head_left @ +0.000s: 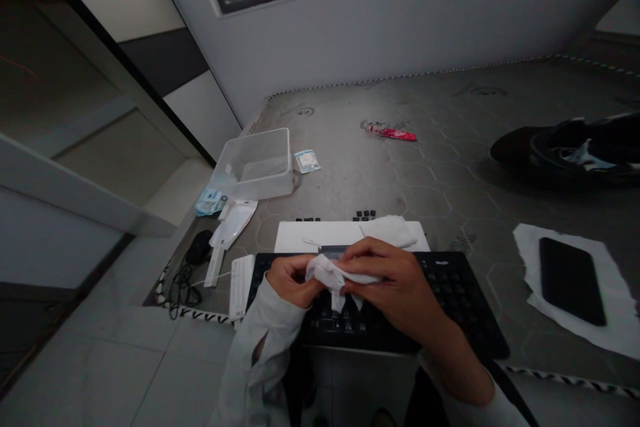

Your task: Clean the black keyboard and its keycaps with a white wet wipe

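Note:
A crumpled white tissue (327,273) is bunched up above a black keyboard (455,287). My left hand (293,278) pinches its left side, fingers closed. On the other side my right hand (395,273) is also closed on the tissue, fingertips nearly meeting those of the left. Whether something small is wrapped inside cannot be seen. Both hands hide the middle of the keyboard. Behind it lies a white sheet (295,235) with another folded white tissue (395,232) on it. Several loose black keycaps (366,213) sit just past the sheet.
A clear plastic box (265,160) stands at the left, beside a small packet (307,161). Nearer lie a white brush-like tool (233,227) and a black mouse (199,247) with its cable. A red packet (393,133), a phone (570,280) on tissue and a black cap (555,150) occupy the table.

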A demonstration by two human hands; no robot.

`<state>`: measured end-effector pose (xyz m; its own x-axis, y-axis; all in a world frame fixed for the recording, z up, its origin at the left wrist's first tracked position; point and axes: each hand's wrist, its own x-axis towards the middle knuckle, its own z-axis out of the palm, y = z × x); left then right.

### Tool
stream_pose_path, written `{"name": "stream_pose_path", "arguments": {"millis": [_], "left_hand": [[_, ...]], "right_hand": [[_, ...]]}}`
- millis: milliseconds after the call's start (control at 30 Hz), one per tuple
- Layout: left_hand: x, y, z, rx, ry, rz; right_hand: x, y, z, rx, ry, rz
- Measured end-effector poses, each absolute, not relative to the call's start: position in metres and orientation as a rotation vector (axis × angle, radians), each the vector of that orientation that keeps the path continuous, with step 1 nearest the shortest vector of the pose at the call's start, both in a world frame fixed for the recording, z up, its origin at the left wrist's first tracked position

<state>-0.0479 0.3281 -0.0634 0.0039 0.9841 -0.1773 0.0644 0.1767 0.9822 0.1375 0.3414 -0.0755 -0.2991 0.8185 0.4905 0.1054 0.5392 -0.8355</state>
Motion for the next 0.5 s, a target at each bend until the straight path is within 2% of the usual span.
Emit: {"name": "stream_pose_path", "arguments": {"millis": [500], "left_hand": [[-0.057, 0.331, -0.073, 1.238, 1.302, 0.992]], "right_hand": [[0.131, 0.341, -0.077, -0.8, -1.688, 0.816]]}}
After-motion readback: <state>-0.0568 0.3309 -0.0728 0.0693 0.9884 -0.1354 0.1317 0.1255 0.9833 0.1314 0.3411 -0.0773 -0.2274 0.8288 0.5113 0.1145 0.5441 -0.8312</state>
